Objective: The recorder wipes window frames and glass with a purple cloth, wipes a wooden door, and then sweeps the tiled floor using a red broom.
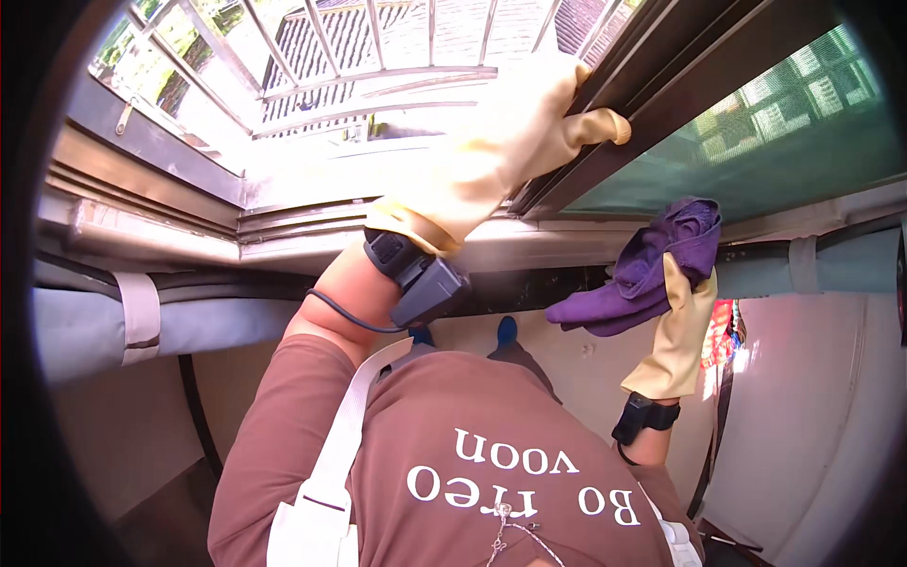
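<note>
My left hand (501,156), in a cream rubber glove, is raised to the open window. Its fingers close around the edge of the dark brown sliding window sash (652,76), though bright light washes out part of the glove. A purple cloth (661,265) hangs bunched in my right hand (682,335), which wears a matching glove. That hand is lower, at the right, below the glass pane (765,142), with the cloth near the sill.
Metal safety bars (378,85) stand outside the opening. The window track and sill (312,227) run across in front of me. Below them lies a grey-blue padded rail (76,321) with a pale strap (139,317). A black strapped device (416,279) sits on my left wrist.
</note>
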The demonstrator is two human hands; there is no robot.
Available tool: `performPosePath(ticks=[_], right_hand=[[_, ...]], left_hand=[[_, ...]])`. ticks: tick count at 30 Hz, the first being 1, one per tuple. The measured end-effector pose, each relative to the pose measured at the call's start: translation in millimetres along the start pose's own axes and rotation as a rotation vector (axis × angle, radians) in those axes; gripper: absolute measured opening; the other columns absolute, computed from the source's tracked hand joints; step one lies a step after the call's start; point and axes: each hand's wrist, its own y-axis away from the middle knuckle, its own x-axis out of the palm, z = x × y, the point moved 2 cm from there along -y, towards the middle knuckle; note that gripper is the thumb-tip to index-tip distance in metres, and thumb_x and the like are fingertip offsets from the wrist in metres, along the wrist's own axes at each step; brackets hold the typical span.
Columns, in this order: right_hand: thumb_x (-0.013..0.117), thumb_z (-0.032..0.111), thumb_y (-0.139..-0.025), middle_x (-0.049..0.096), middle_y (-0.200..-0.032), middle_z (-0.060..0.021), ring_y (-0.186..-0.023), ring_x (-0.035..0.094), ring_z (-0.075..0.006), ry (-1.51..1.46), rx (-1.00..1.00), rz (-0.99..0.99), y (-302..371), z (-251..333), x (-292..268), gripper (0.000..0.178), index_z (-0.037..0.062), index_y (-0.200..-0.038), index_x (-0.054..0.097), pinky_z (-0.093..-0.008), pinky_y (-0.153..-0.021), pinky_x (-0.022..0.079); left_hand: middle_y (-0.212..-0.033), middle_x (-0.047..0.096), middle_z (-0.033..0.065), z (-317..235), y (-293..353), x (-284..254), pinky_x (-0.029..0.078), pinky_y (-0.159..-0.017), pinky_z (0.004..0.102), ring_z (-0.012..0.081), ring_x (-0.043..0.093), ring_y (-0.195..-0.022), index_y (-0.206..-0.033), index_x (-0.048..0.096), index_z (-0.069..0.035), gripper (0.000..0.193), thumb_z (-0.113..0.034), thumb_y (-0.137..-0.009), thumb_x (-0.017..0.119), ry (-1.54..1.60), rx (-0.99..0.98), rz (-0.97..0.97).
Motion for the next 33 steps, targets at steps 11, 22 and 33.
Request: performPosePath(ticks=[11,22,33], right_hand=[[0.074,0.001,-0.092,0.067,-0.121,-0.0089,-0.108,0.066,-0.0158,-0.078,0.034,-0.067,-9,-34,-50,0.039,-0.0040,-0.128,0.062,-0.0293,-0.099,0.054],[0.077,-0.003,-0.089,0.063,-0.120,-0.0079,-0.095,0.064,-0.0116,0.013,-0.205,0.127,-14,-14,-12,0.054,0.0017,-0.136,0.053,-0.0268,-0.082,0.054],[0.069,-0.008,-0.076,0.073,-0.118,-0.0134,-0.088,0.064,-0.0300,0.465,-1.287,0.180,20,14,185,0.044,0.0000,-0.120,0.067,-0.0415,-0.074,0.052]], left_hand=[[-0.083,0.074,0.0108,-39,-18,17,0.053,-0.073,0.0342,0.0164,0.066,-0.075,-0.105,0.076,0.001,0.043,-0.038,-0.088,0.083,0.106,-0.070,0.142],[-0.100,0.069,0.0012,20,73,-116,0.048,-0.083,0.0264,0.0103,0.060,-0.090,-0.114,0.068,-0.001,0.029,-0.026,-0.099,0.074,0.253,-0.252,0.000],[-0.104,0.070,0.0007,48,144,-165,0.043,-0.090,0.0284,0.0115,0.057,-0.096,-0.120,0.069,-0.003,0.040,-0.037,-0.100,0.073,0.131,-0.323,-0.239]])
